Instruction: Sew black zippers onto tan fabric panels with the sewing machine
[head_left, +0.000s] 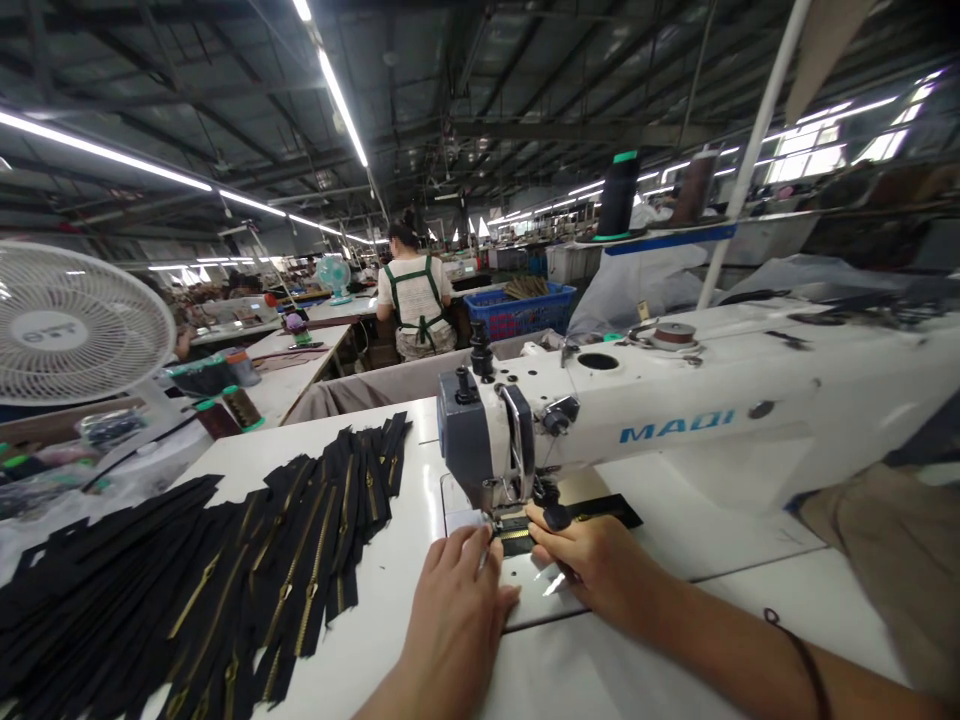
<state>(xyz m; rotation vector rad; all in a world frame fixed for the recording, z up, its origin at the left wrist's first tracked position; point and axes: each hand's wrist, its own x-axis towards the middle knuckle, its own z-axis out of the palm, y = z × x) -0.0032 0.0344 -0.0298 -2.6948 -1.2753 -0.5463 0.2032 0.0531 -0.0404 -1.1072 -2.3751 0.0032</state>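
Note:
A black zipper (pixel 516 537) with brass teeth lies crosswise under the needle area of a white sewing machine (pixel 675 440). My right hand (pixel 600 560) has its fingers closed on the zipper just right of the presser foot, and the black tape runs out past them. Below those fingers is a shiny metal piece (pixel 553 580), possibly a blade; I cannot tell what it belongs to. My left hand (pixel 456 600) rests on the machine bed with its fingers stretched forward and thumb apart, fingertips at the zipper's left end.
Many black zippers with brass teeth (pixel 300 550) lie spread on the white table to the left. A white fan (pixel 75 325) stands beyond them. Thread cones (pixel 619 198) stand on a rack above the machine. Ahead, a person (pixel 415 295) sits near a blue basket (pixel 517 310).

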